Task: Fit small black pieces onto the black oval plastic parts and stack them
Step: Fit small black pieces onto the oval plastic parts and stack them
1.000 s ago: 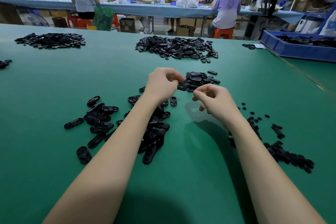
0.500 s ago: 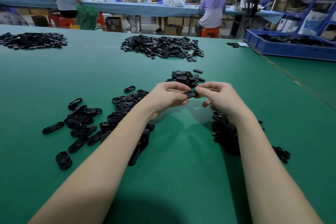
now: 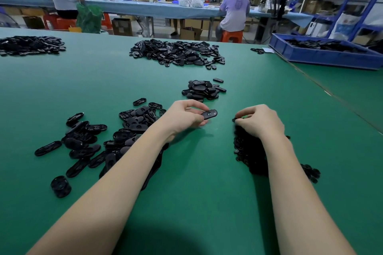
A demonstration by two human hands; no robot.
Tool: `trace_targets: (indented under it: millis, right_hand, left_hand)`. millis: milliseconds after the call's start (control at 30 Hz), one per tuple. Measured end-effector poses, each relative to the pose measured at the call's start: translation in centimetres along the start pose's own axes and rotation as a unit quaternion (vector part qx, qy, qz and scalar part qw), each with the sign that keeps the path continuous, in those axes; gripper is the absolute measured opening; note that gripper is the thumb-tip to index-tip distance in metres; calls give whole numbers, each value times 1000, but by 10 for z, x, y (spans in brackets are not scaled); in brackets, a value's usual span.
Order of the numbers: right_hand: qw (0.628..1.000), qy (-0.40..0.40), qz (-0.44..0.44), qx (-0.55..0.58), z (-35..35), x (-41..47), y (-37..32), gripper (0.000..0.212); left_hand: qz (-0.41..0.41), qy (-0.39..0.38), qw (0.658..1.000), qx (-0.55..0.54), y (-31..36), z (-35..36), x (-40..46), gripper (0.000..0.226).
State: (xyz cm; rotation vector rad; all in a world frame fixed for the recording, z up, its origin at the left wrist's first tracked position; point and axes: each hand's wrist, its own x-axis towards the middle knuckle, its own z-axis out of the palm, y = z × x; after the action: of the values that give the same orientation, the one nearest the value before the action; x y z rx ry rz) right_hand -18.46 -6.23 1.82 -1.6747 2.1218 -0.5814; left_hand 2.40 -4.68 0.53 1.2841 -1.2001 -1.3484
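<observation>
Far left on the green desk [image 3: 103,80], loose black oval parts [image 3: 87,143] scattered in a heap, partly under the left forearm. Left hand [image 3: 184,117] raised just above the desk, thumb and fingers pinched on one oval part [image 3: 209,114], its free end pointing right. Beyond it, a small stack of finished ovals [image 3: 202,90]. Right hand [image 3: 260,121] well apart from the left, fingers curled down at the near edge of the pile of small black pieces [image 3: 247,151]; cannot tell whether anything is pinched. Far right, a blue tray [image 3: 323,58] of dark parts.

Black oval parts [image 3: 132,122] — plain green table [image 3: 196,182]
</observation>
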Motion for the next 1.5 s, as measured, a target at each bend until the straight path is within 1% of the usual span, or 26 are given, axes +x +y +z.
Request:
trace_targets:
  millis: [267, 400, 467, 600, 633, 700, 767, 800, 933, 1000, 1100, 1200, 1267, 1367, 1500]
  right_hand:
    - [998, 56, -8, 2, 13, -1, -3, 17]
    - [998, 59, -20, 16, 14, -1, -3, 14]
    - [998, 48, -21, 44, 14, -1, -2, 12]
    - [986, 13, -57, 159, 12, 1, -5, 8]
    - [978, -1, -70, 199, 12, 1, -8, 7]
    - [954, -36, -84, 284, 13, -2, -13, 7]
    - [936, -66, -92, 334, 13, -5, -17, 9]
    - [929, -81, -99, 347, 13, -7, -19, 9]
    - [910, -119, -125, 376, 14, -9, -23, 8]
    - [909, -123, -130, 376, 14, -10, -24, 5]
    - [909, -124, -133, 374, 16, -9, -25, 4]
    - [908, -128, -132, 377, 17, -9, -27, 9]
    - [907, -132, -128, 379, 17, -10, -28, 8]
    - [898, -147, -111, 399, 17, -10, -28, 6]
    - [893, -147, -92, 414, 19, -10, -28, 5]
  left_hand:
    - [9, -3, 1000, -1, -1, 0, -1, 21]
    - [8, 8, 1000, -7, -1, 1, 2, 22]
    - [4, 18, 1000, -12, -1, 0, 2, 26]
    - [2, 13, 1000, -25, 0, -1, 3, 37]
    - [0, 12, 1000, -28, 0, -1, 3, 36]
    - [-5, 7, 999, -33, -1, 0, 4, 25]
    - [-3, 7, 999, -37, -1, 1, 3, 14]
    - [0, 13, 999, -35, -1, 1, 3, 13]
    - [18, 32, 999, -33, 1, 0, 3, 23]
    - [34, 34, 998, -30, 2, -1, 2, 29]
    - [65, 27, 997, -23, 1, -1, 2, 29]
    - [82, 18, 996, -28, 2, -1, 2, 33]
    - [82, 3, 996, -41, 3, -1, 1, 31]
    - [72, -14, 996, -57, 3, 0, 0, 21]
    - [71, -9, 996, -59, 3, 2, 0, 15]
